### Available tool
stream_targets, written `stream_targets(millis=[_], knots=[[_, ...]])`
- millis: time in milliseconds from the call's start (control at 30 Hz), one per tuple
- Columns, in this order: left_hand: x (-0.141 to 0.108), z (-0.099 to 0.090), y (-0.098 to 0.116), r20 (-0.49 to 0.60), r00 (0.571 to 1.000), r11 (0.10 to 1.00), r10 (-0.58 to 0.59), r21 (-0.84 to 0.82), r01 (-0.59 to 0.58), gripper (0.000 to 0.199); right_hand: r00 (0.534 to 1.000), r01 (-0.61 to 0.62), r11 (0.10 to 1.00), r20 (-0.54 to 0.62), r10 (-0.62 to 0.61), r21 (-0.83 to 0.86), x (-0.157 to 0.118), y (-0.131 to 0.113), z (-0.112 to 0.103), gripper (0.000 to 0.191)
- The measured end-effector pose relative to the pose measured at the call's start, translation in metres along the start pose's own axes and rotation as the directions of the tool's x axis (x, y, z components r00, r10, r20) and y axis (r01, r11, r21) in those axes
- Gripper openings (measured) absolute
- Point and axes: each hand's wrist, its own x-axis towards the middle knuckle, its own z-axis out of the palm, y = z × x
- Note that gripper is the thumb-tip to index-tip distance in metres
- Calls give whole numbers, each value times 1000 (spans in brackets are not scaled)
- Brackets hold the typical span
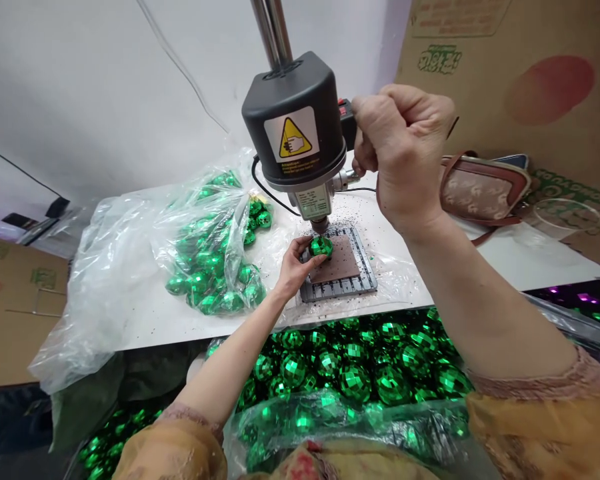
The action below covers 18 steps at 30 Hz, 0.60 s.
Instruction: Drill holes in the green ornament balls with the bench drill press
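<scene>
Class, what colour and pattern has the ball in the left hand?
The ball is shiny green with mirror facets; head view.

Left hand point(295, 268) holds green mirror ball point(321, 247) under drill point(294, 120).

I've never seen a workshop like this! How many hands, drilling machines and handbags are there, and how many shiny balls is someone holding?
Bare hands: 2, the left hand and the right hand
Drilling machines: 1, the black bench drill
Handbags: 1, the tan patterned handbag
Balls held: 1, the mirrored green ball
Total: 5
</scene>
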Motion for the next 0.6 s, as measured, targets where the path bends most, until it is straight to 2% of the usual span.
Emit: stream_targets(millis=[233, 400, 600], knots=[[-5, 5, -5, 34, 997, 994, 63, 83, -65, 59, 1000, 17, 1000, -17, -16, 21, -1, 1, 1, 48], [-10, 9, -4, 98, 989, 981, 110, 147, -124, 58, 999, 29, 999, 18, -30, 21, 0, 2, -1, 48], [-11, 14, -2, 98, 988, 985, 120, 114, -131, 56, 998, 66, 996, 13, -67, 52, -3, 0, -1, 47]])
